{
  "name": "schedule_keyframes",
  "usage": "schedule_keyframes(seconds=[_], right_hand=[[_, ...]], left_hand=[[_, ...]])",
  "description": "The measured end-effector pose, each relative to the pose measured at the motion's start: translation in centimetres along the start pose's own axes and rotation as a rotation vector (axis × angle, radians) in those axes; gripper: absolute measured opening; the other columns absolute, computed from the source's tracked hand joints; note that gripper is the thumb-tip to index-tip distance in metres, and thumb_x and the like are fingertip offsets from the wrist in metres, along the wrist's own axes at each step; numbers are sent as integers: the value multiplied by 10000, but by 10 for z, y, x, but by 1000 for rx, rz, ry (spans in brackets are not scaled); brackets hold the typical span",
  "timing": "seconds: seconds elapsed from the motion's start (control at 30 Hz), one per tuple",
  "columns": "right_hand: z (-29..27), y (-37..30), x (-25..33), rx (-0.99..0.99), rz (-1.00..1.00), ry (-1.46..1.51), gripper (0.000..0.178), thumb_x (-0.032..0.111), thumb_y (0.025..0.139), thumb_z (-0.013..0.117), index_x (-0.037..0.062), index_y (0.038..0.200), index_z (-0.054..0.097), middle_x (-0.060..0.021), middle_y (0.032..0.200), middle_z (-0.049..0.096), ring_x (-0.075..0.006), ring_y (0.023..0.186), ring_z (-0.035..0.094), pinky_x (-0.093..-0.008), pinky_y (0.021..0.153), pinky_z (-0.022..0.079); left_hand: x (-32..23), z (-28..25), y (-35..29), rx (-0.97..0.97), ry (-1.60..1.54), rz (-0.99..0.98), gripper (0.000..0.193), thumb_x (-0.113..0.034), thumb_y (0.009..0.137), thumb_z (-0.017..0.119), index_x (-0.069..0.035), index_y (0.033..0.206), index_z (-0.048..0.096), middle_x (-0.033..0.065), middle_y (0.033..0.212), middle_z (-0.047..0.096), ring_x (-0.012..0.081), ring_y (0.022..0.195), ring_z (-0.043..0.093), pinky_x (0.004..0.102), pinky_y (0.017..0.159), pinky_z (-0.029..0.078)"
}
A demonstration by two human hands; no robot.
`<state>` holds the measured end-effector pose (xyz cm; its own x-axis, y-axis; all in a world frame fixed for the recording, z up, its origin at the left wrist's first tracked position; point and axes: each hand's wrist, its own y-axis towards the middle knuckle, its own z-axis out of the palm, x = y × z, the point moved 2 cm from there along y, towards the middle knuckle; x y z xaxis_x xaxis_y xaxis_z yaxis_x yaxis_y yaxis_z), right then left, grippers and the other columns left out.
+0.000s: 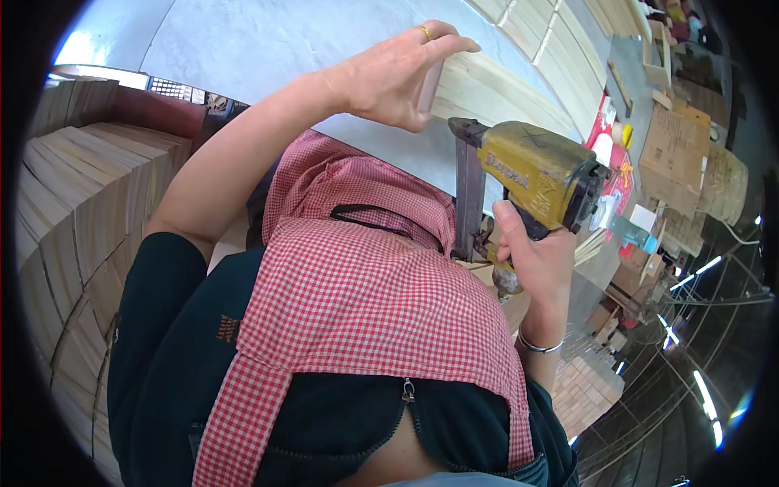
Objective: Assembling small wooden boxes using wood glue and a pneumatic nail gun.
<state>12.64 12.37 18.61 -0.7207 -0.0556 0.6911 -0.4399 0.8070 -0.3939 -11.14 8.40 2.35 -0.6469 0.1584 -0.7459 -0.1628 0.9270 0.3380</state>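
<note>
My left hand (398, 75) is closed round the left end of a pale wooden board (497, 93), thumb on the near side and fingers over the far side. The board lies over the light grey tabletop (243, 49). My right hand (538, 258) grips the handle of a yellow and black nail gun (531, 166). Its dark nose points left, close to the board's near left corner; I cannot tell whether they touch. The gun's long magazine hangs down beside my red checked apron (381, 300). The trigger finger is mostly hidden.
More pale boards (560, 49) lie in rows at the far right of the table. Tall stacks of wood pieces (97, 187) stand at my left. Cardboard boxes (672, 158) and a bluish bottle (633, 233) are off to the right.
</note>
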Motion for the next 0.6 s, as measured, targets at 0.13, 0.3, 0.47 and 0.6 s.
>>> schedule_keyframes(seconds=[0.13,0.3,0.47,0.6], right_hand=[[5,4,9,28,10,-18,275,93,880,776,-36,1092,660,-53,753,670,-92,485,533,-214,427,396],[7,3,8,13,78,-20,273,105,885,779,-38,1082,655,-54,758,672,-95,482,537,-212,424,402],[21,-5,8,-40,101,67,263,105,887,776,-41,1066,650,-52,744,663,-98,472,535,-214,418,417],[19,-3,14,-49,97,58,264,104,889,774,-43,1065,642,-51,733,654,-100,466,532,-216,416,430]], left_hand=[[-2,3,5,-29,-37,21,1036,-95,562,775,-176,1519,386,119,1413,483,331,1119,591,405,990,569],[-5,5,6,-30,-61,8,1064,-100,561,762,-182,1543,362,138,1401,486,332,1075,593,390,961,565],[2,7,1,-88,-79,35,1104,-104,566,753,-195,1577,320,159,1402,485,338,1062,593,392,962,557],[-2,6,2,-75,-107,26,1101,-133,557,776,-152,1565,335,186,1355,505,350,1075,573,413,987,521]])
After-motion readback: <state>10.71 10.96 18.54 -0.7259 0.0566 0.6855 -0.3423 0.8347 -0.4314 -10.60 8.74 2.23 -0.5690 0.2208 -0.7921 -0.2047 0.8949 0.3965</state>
